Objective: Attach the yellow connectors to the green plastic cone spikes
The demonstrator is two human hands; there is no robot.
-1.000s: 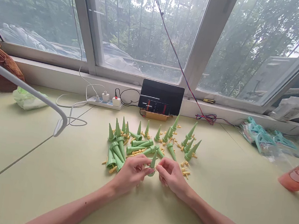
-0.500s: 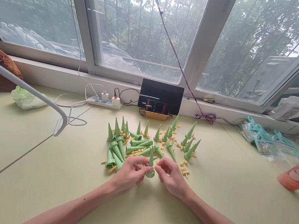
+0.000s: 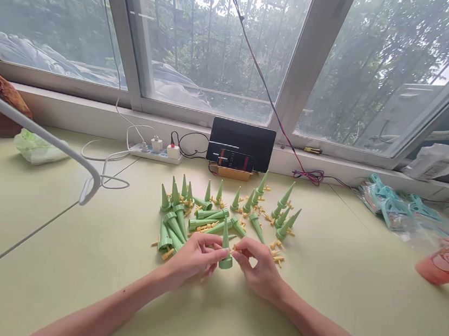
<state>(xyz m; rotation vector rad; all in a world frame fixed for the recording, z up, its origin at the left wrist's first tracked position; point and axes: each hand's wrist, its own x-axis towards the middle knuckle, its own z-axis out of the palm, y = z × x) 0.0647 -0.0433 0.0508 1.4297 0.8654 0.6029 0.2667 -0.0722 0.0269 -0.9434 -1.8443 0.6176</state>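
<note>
Between the fingers of my left hand (image 3: 197, 254) is a green plastic spike (image 3: 226, 244), its point up and its wider ribbed cap at the bottom. My right hand (image 3: 257, 262) pinches a small yellow valve (image 3: 234, 249) against the side of this spike near the cap; the fingertips partly cover it. Just beyond both hands lie several loose green spikes (image 3: 176, 227), with small yellow valves (image 3: 206, 225) among them. Other spikes stand upright on their caps at the back, such as one spike (image 3: 289, 225) on the right with a yellow valve at its side.
A phone (image 3: 236, 160) leans on a black tablet (image 3: 244, 138) by the window. A power strip (image 3: 156, 153) with cables is left of them. At the far left rises a white curved lamp arm (image 3: 48, 133). An orange cup (image 3: 446, 261) and teal items in plastic bags (image 3: 395, 208) are on the right.
The spike in my left hand tilts slightly more to the left, and its cap sits a little lower. My right fingertips have come closer to its side with the yellow valve.
</note>
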